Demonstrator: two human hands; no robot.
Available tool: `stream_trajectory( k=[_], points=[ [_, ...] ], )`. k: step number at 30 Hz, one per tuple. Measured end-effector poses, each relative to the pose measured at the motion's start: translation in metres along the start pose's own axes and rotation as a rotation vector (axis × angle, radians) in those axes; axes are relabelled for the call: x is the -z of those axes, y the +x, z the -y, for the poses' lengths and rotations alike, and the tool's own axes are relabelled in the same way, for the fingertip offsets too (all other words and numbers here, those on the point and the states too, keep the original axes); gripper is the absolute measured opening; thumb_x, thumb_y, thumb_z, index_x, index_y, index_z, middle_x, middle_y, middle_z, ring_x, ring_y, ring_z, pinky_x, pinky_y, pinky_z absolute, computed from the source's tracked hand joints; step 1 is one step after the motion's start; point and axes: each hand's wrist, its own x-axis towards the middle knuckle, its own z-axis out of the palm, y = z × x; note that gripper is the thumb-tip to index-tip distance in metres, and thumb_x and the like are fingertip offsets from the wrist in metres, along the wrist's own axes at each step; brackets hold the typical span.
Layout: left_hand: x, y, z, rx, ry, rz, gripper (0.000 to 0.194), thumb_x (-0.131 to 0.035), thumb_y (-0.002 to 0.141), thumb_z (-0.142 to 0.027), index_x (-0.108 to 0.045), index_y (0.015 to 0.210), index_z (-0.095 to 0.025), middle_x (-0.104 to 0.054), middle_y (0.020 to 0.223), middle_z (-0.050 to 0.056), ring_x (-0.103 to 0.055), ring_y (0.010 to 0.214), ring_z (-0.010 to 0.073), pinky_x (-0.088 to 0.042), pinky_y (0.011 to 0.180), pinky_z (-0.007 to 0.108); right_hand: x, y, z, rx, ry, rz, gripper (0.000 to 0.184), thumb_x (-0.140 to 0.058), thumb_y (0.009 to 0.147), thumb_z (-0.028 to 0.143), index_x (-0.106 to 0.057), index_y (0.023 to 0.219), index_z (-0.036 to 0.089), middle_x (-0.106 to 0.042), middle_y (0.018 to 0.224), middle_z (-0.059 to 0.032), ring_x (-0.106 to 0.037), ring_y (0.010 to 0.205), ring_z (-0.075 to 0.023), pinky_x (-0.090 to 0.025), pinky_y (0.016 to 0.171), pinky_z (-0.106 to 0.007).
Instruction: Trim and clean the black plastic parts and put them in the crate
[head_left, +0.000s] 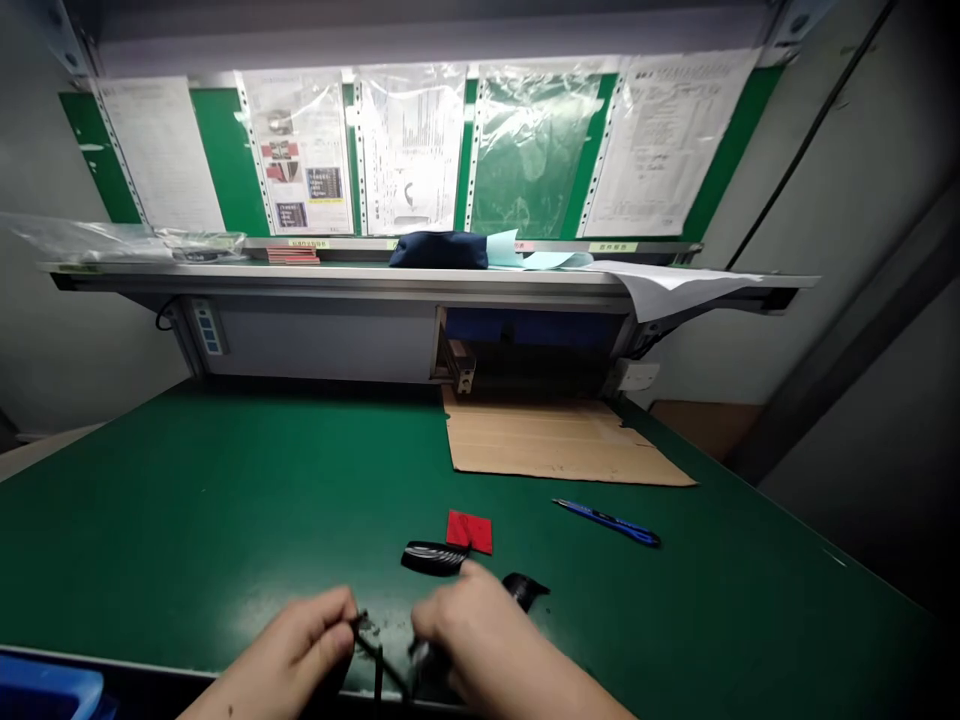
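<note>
Both my hands work close together at the near edge of the green table (225, 500). My left hand (304, 640) is closed, pinching one end of a thin dark strip (371, 650). My right hand (469, 625) is closed on the other end of that strip, fingers curled. Just beyond my right hand lie a ribbed black part (433, 556), a small red square (470, 531) and another black piece (526, 588). What the strip is exactly stays too dark to make out.
A blue utility knife (609, 522) lies to the right. A cardboard sheet (555, 440) covers the back of the table. A shelf (375, 275) holds a dark pouch (439, 249) and papers; documents hang above. A blue bin corner (45, 685) shows at lower left.
</note>
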Motion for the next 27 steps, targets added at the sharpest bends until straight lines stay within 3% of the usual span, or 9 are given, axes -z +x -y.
stream_trajectory(
  k=[3, 5, 8, 11, 14, 17, 20, 23, 27],
  points=[
    [-0.008, 0.003, 0.016, 0.225, -0.308, -0.305, 0.041, -0.057, 0.078, -0.062, -0.051, 0.072, -0.021, -0.05, 0.07, -0.001, -0.044, 0.067, 0.0161, -0.036, 0.063, 0.022, 0.014, 0.004, 0.002, -0.378, 0.085, -0.278, 0.018, -0.063, 0.072, 0.006, -0.055, 0.076, 0.021, -0.063, 0.077, 0.0025, -0.056, 0.071, -0.019, -0.036, 0.066, -0.027],
    [-0.018, 0.005, 0.02, 0.276, -0.499, -0.405, 0.041, -0.062, 0.076, -0.06, -0.053, 0.074, -0.021, -0.051, 0.069, -0.001, -0.045, 0.067, 0.0153, -0.039, 0.064, 0.023, 0.011, 0.005, 0.008, -0.439, 0.271, -0.387, 0.016, -0.067, 0.081, 0.012, -0.058, 0.088, 0.023, -0.063, 0.087, 0.0018, -0.058, 0.077, -0.0184, -0.039, 0.067, -0.025],
    [-0.035, 0.004, 0.018, 0.195, -0.721, -0.316, 0.035, -0.067, 0.077, -0.052, -0.055, 0.079, -0.019, -0.053, 0.068, -0.002, -0.047, 0.065, 0.0136, -0.041, 0.068, 0.024, -0.005, 0.003, 0.024, -0.268, 0.422, -0.309, 0.044, -0.083, 0.072, 0.016, -0.057, 0.106, 0.025, -0.061, 0.101, 0.0014, -0.058, 0.088, -0.0189, -0.043, 0.074, -0.023],
    [-0.05, 0.004, 0.021, 0.133, -0.847, -0.233, 0.035, -0.072, 0.074, -0.047, -0.055, 0.078, -0.017, -0.055, 0.068, 0.0, -0.049, 0.065, 0.0126, -0.041, 0.066, 0.025, -0.022, 0.003, 0.037, -0.199, 0.238, -0.173, 0.055, -0.087, 0.068, 0.021, -0.054, 0.112, 0.022, -0.061, 0.099, -0.0008, -0.059, 0.086, -0.0224, -0.045, 0.072, -0.028],
    [-0.055, 0.005, 0.032, 0.173, -0.875, -0.215, 0.039, -0.075, 0.07, -0.049, -0.053, 0.073, -0.017, -0.055, 0.065, -0.001, -0.048, 0.061, 0.0118, -0.04, 0.063, 0.025, -0.03, 0.004, 0.04, -0.207, -0.026, -0.112, 0.057, -0.085, 0.071, 0.026, -0.051, 0.116, 0.018, -0.061, 0.095, -0.0034, -0.061, 0.078, -0.025, -0.045, 0.068, -0.033],
    [-0.055, 0.006, 0.04, 0.215, -0.784, -0.29, 0.044, -0.081, 0.063, -0.048, -0.058, 0.085, -0.018, -0.063, 0.081, 0.004, -0.056, 0.071, 0.0161, -0.044, 0.069, 0.028, -0.037, 0.004, 0.036, -0.149, -0.252, -0.115, 0.05, -0.081, 0.07, 0.024, -0.052, 0.111, 0.017, -0.061, 0.087, -0.0035, -0.06, 0.069, -0.0252, -0.045, 0.063, -0.035],
    [-0.055, 0.007, 0.038, 0.216, -0.687, -0.413, 0.069, -0.086, 0.052, -0.049, -0.058, 0.108, -0.019, -0.063, 0.111, 0.014, -0.059, 0.1, 0.0277, -0.046, 0.088, 0.037, -0.049, 0.004, 0.03, -0.024, -0.343, -0.167, 0.036, -0.074, 0.072, 0.026, -0.052, 0.1, 0.018, -0.06, 0.079, -0.0026, -0.059, 0.063, -0.024, -0.043, 0.06, -0.034],
    [-0.057, 0.008, 0.03, 0.16, -0.693, -0.353, 0.068, -0.082, 0.054, -0.057, -0.062, 0.106, -0.018, -0.064, 0.111, 0.018, -0.055, 0.113, 0.0341, -0.04, 0.1, 0.044, -0.062, 0.005, 0.023, 0.079, -0.258, -0.184, 0.025, -0.068, 0.079, 0.03, -0.05, 0.094, 0.02, -0.061, 0.078, -0.0009, -0.059, 0.059, -0.0213, -0.041, 0.057, -0.03],
    [-0.06, 0.01, 0.019, 0.159, -0.914, -0.274, 0.063, -0.072, 0.059, -0.068, -0.067, 0.093, -0.015, -0.068, 0.106, 0.019, -0.06, 0.108, 0.0358, -0.037, 0.103, 0.049, -0.068, 0.007, 0.016, 0.142, 0.069, -0.116, 0.017, -0.063, 0.085, 0.028, -0.052, 0.097, 0.025, -0.066, 0.086, 0.0036, -0.063, 0.067, -0.0178, -0.04, 0.054, -0.023]
  ],
)
